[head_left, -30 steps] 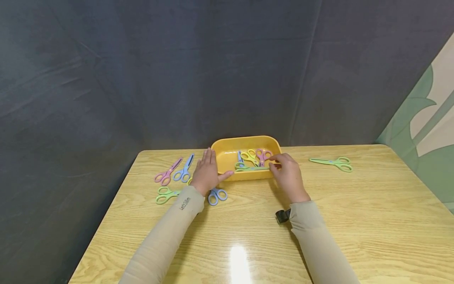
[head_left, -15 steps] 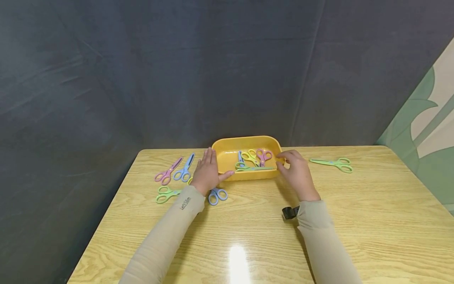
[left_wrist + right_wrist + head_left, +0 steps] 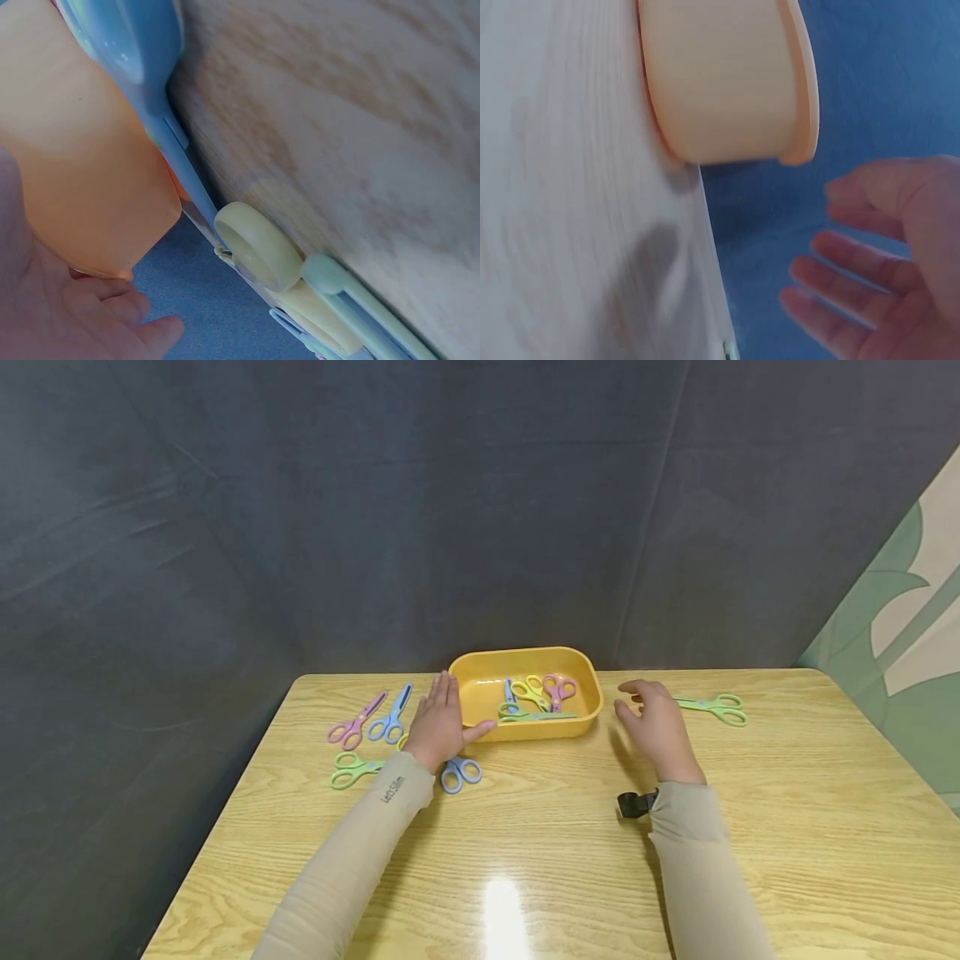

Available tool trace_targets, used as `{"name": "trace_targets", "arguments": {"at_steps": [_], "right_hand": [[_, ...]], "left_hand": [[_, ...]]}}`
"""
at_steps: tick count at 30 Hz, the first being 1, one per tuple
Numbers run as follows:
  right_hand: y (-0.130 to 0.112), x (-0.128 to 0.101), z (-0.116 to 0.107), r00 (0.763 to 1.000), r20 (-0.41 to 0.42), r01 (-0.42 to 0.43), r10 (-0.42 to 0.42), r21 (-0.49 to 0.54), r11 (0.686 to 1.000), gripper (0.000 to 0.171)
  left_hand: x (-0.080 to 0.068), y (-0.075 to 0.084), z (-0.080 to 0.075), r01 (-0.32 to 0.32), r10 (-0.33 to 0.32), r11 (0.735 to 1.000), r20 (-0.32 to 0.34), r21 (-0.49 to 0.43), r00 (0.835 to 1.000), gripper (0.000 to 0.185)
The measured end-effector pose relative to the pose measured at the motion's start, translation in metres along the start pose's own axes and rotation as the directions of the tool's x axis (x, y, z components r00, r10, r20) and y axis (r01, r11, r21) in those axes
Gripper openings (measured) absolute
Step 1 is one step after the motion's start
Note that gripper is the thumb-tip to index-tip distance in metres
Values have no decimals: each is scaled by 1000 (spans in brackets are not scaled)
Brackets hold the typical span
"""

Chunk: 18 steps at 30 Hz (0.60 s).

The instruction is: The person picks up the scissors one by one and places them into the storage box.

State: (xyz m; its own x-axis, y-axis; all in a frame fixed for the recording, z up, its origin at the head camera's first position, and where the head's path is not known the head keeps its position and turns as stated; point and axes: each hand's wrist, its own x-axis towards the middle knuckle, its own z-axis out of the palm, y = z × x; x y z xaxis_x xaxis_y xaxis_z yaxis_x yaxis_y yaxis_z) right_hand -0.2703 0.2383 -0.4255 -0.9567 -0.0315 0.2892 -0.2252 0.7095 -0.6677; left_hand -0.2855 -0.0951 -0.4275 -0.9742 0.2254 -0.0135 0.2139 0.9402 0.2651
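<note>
I start at the left of the wooden table (image 3: 525,827): pink scissors (image 3: 356,722) and blue scissors (image 3: 392,716) lie side by side, tips pointing to 1 o'clock. Just below them, green scissors (image 3: 349,770) lie flat, handles at 9 o'clock. Another blue pair (image 3: 459,772) sits at 5 o'clock of my left hand (image 3: 441,723), its blades hidden under the wrist. A yellow handle loop (image 3: 257,245) shows in the left wrist view, close beside that hand.

My left hand lies flat, fingers straight and together, pointing to 12 o'clock, thumb stretched out to 3 o'clock against the near left corner of the yellow tray (image 3: 483,693). It grips nothing.

The tray is a matte orange-yellow plastic tub, rectangular with rounded corners and a flared rim, at the table's far middle edge. Inside it, toward the right half, lie a small blue pair, a yellow pair (image 3: 529,690), a pink pair (image 3: 557,688) and a green pair (image 3: 536,717) laid crosswise along the near wall.

My right hand (image 3: 657,727) hovers at 3 o'clock of the tray, apart from it, fingers loosely spread and slightly bent, holding nothing. At 2 o'clock of this hand lies a light green pair (image 3: 711,706), handles to the right, tip hidden behind the fingers; whether they touch I can't tell. A black wrist-camera mount (image 3: 636,803) sits at the right cuff.
</note>
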Motion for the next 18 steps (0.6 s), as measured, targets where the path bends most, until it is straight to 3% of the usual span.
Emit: {"name": "trace_targets", "arguments": {"at_steps": [10, 18], "right_hand": [[19, -5, -17, 986, 102, -131, 133, -22, 991, 41], [36, -11, -32, 973, 75, -217, 218, -17, 976, 47]], "left_hand": [[-2, 0, -1, -4, 4, 1000, -10, -3, 1000, 111], [0, -2, 0, -11, 11, 1000, -10, -8, 1000, 112]]}}
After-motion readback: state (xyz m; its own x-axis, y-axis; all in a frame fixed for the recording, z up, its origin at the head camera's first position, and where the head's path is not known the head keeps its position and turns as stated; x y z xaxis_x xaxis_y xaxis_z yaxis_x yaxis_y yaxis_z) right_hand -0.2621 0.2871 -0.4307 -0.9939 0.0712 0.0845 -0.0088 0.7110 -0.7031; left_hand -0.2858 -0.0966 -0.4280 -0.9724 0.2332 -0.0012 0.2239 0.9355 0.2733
